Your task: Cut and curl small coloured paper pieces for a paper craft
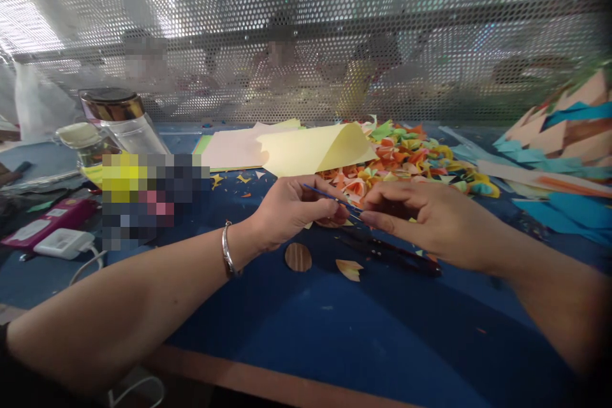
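A thin blue strip [321, 193], seen almost edge-on, runs between my two hands above the middle of the table. My left hand [306, 207], with a silver bracelet at the wrist, is closed and pinches it between thumb and fingers. At its other end, the thumb and fingertips of my right hand [406, 217] come together; that hand is closed on the strip's tip. Below them lie a round brown striped disc [298, 257] and a small folded pale paper piece [350, 269]. Dark scissors [396, 252] lie partly under my right hand, blurred.
Behind my hands is a heap of folded coloured paper pieces [411, 153] beside yellow and pale sheets [310, 146]. Left stand a bottle [136, 134] and a jar [81, 140], near a white charger [64, 242]. A paper-piece construction [568, 127] stands right. A perforated metal screen [306, 64] closes the back.
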The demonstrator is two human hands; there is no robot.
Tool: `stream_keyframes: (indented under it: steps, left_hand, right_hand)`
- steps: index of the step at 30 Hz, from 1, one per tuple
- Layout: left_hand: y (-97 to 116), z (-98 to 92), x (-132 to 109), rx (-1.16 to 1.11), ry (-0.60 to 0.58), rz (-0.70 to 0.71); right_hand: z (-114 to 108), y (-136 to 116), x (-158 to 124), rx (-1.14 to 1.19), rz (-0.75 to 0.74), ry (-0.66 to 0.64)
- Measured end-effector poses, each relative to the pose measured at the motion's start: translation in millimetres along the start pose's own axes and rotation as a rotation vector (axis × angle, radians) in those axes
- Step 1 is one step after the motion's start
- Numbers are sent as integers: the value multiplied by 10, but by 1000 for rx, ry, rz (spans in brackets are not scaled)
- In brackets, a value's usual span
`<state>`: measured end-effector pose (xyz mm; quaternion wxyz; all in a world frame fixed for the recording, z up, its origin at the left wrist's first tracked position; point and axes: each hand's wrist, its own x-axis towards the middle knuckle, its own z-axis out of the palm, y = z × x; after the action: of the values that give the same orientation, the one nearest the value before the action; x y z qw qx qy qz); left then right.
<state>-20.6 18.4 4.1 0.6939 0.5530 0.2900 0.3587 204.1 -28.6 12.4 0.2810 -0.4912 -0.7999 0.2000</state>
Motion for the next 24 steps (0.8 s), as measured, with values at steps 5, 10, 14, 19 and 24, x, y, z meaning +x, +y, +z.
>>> stream_keyframes:
  steps: [5, 10, 14, 19, 24]
  left_hand:
    - [16, 7, -23, -12, -2, -13]
    - [43, 19, -64, 16, 7, -17]
    - [46, 5, -60, 62, 12, -34]
    - [36, -31, -29, 74, 5, -50]
    - [43, -54, -8, 74, -19, -54]
  right_hand:
    - [-19, -39, -6, -9, -6, -1]
    - [-7, -32, -20, -7, -27, 11]
    - [14, -8, -20, -27, -49, 20]
    - [12, 29, -12, -57, -34, 34]
    - [-5, 40, -8, -59, 14, 9]
